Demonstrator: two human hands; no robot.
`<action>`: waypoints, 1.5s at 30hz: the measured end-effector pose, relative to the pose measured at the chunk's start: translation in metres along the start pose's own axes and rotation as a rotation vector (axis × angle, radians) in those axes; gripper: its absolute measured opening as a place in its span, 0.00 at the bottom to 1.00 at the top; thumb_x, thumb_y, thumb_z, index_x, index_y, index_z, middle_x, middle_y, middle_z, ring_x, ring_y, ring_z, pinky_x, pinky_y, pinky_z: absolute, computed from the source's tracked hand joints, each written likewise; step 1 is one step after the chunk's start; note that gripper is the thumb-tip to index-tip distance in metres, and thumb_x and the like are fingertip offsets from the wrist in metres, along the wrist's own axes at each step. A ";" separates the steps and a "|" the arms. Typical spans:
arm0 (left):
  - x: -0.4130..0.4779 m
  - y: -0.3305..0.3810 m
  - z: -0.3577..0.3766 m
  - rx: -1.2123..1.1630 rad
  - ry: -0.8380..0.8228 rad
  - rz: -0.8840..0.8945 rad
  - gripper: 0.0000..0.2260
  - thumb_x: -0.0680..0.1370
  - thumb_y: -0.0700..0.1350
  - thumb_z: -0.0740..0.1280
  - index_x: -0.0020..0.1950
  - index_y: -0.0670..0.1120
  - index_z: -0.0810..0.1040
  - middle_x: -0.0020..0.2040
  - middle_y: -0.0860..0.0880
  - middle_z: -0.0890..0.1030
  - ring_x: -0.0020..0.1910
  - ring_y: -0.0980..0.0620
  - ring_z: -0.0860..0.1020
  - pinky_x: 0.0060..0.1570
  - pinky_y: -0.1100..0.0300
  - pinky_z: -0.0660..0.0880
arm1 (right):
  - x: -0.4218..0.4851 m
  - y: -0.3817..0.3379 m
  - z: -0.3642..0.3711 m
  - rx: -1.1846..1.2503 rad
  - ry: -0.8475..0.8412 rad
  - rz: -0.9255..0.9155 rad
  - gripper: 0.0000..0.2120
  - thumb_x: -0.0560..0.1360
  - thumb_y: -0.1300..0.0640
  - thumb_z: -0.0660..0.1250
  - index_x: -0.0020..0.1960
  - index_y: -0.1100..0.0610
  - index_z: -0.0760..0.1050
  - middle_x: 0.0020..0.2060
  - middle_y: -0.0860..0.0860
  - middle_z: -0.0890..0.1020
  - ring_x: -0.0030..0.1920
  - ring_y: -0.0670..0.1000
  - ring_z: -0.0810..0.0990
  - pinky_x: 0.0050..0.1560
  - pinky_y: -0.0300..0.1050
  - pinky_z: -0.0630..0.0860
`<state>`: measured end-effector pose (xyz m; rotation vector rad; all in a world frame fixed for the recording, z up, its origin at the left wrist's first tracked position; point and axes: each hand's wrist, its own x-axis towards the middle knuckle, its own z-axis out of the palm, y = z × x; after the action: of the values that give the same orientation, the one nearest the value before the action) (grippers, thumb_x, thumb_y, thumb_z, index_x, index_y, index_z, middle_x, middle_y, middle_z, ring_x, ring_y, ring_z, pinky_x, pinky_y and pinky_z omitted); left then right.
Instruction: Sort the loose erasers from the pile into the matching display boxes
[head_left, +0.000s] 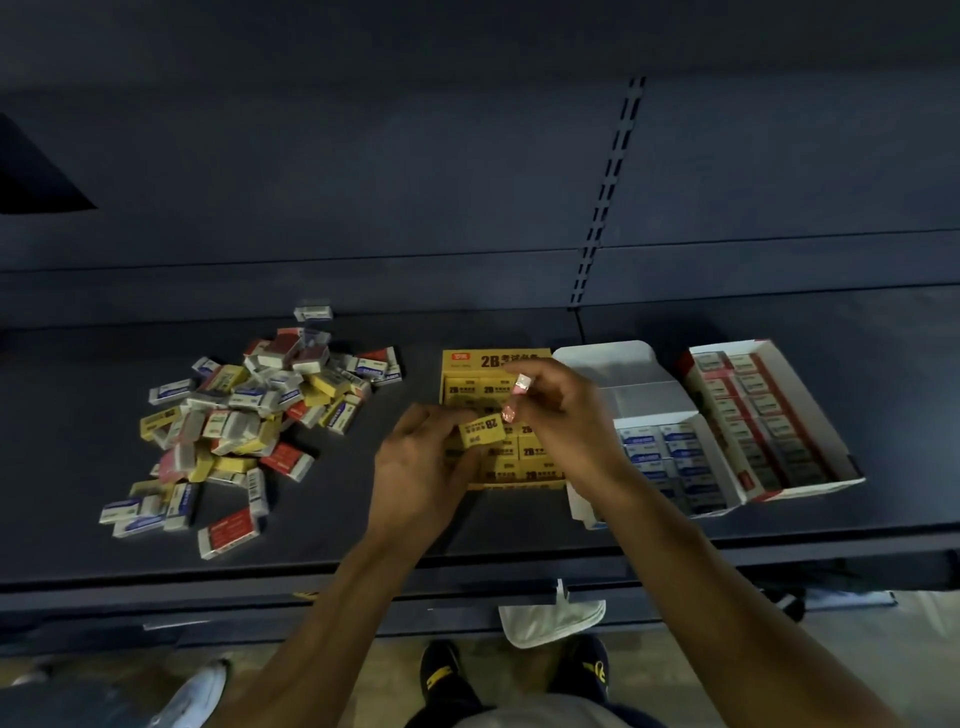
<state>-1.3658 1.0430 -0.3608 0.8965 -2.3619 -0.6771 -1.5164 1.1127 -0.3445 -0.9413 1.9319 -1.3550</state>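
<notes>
Yellow box (470, 387) approx. half hidden; pile (244, 415) labels too blurry.

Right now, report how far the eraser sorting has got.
Done: the yellow cardboard display box, the blue-and-white box and the red-and-white box each hold rows of erasers. In hand: one yellow-sleeved eraser, held by the left hand and right hand over the yellow box. Left: a mixed pile of loose erasers on the dark shelf.

A shop: slotted retail shelving (608, 197), display boxes (769, 415).
</notes>
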 end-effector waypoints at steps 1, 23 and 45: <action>0.001 0.003 0.003 -0.007 -0.009 0.002 0.14 0.69 0.42 0.76 0.53 0.46 0.81 0.48 0.48 0.78 0.41 0.54 0.78 0.41 0.67 0.71 | -0.001 0.000 -0.005 -0.013 0.003 -0.009 0.16 0.74 0.59 0.67 0.56 0.41 0.74 0.47 0.47 0.81 0.45 0.46 0.81 0.49 0.54 0.79; 0.038 0.094 0.078 0.025 -0.081 0.076 0.13 0.70 0.44 0.75 0.53 0.46 0.81 0.50 0.48 0.79 0.45 0.51 0.79 0.47 0.67 0.71 | 0.003 0.036 -0.157 -0.769 0.089 -0.215 0.11 0.73 0.62 0.66 0.54 0.54 0.77 0.47 0.49 0.81 0.48 0.50 0.78 0.46 0.39 0.72; 0.034 0.123 0.104 0.101 -0.125 0.073 0.11 0.71 0.46 0.73 0.53 0.49 0.80 0.50 0.51 0.77 0.44 0.61 0.75 0.48 0.74 0.67 | 0.030 0.072 -0.220 -1.000 0.154 -0.181 0.12 0.76 0.62 0.63 0.58 0.58 0.75 0.56 0.54 0.73 0.57 0.55 0.70 0.55 0.42 0.69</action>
<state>-1.5068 1.1274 -0.3531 0.8269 -2.5462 -0.6049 -1.7231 1.2213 -0.3475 -1.5010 2.7406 -0.4666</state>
